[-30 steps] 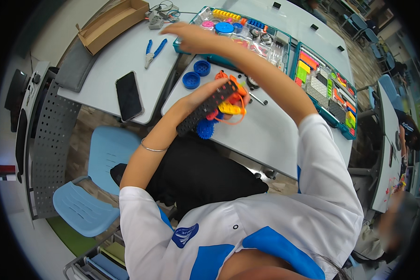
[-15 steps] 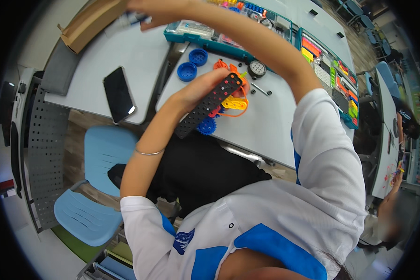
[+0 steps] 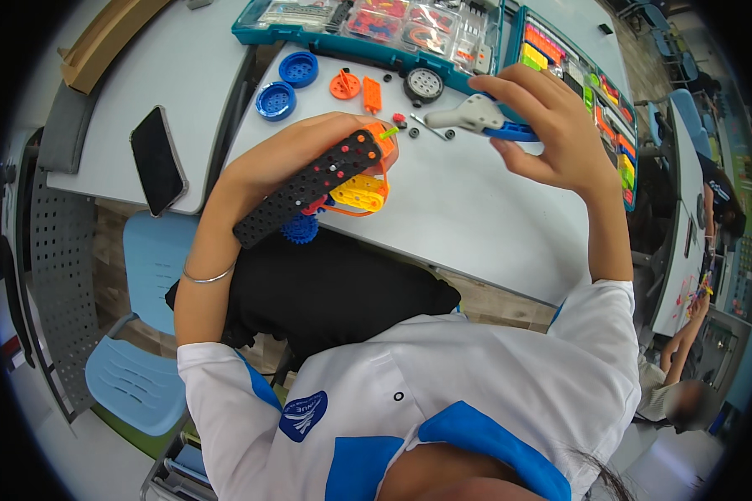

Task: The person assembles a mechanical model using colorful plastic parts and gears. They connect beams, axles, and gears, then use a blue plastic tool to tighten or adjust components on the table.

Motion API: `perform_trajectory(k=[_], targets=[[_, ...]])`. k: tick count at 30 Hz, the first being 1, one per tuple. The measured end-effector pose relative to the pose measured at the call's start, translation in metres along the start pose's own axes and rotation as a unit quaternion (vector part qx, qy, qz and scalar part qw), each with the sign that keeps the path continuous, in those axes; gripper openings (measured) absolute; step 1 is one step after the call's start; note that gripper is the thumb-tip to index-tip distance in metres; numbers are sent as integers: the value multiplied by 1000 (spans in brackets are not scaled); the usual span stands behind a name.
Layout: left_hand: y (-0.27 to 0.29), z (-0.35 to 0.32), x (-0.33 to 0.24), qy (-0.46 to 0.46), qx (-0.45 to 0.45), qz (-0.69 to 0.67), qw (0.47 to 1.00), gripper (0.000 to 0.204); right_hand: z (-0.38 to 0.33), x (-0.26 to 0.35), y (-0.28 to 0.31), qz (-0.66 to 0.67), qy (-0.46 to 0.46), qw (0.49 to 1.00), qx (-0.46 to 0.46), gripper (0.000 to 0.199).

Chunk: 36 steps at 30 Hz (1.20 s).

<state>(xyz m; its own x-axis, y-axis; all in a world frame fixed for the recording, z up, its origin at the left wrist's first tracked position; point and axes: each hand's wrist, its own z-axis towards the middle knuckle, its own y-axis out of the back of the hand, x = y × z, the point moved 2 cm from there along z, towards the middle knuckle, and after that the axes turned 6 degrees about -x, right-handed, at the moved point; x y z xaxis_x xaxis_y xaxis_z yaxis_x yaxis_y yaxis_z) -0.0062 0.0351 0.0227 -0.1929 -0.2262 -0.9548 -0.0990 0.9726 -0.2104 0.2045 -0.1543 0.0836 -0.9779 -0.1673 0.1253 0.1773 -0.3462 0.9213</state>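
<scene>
My left hand (image 3: 305, 149) is wrapped round a building-kit model. Along its side runs a long black perforated beam (image 3: 309, 185). A yellow perforated piece (image 3: 359, 194), blue gears (image 3: 301, 228) and a thin orange curved strip also belong to it. A short green piece (image 3: 389, 132) pokes out at its far end. To the right, over the table, my right hand (image 3: 560, 125) grips a grey and blue plastic pliers-like tool (image 3: 468, 114), its grey end pointing left toward the model. Tool and model are apart.
Two blue wheel rims (image 3: 276, 101), an orange disc (image 3: 344, 84), an orange plate (image 3: 372, 95), a black-and-grey wheel (image 3: 424, 85) and a metal axle (image 3: 429, 127) lie on the table. Beyond stand teal parts cases (image 3: 326, 39). At left are a phone (image 3: 157, 159) and a cardboard box (image 3: 100, 50).
My right hand has come back from the far left, near the cardboard box, to the right side of the table with the tool. My left hand still holds the model.
</scene>
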Motion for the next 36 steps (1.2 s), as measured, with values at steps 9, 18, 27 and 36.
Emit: perform_trajectory(k=[9,18,27,36], targets=[[3,3,20,28,-39,76,996,40,5,12,-7,-59,64,996,-29,57],[2,-3,11,24,-11,50,998,42,12,23,8,-156,84,984,-30,60],[6,1,14,-14,41,82,996,36,19,30,14,-182,69,980,-29,73],[8,-4,7,-22,14,128,991,36,18,25,15,-198,67,978,-23,61]])
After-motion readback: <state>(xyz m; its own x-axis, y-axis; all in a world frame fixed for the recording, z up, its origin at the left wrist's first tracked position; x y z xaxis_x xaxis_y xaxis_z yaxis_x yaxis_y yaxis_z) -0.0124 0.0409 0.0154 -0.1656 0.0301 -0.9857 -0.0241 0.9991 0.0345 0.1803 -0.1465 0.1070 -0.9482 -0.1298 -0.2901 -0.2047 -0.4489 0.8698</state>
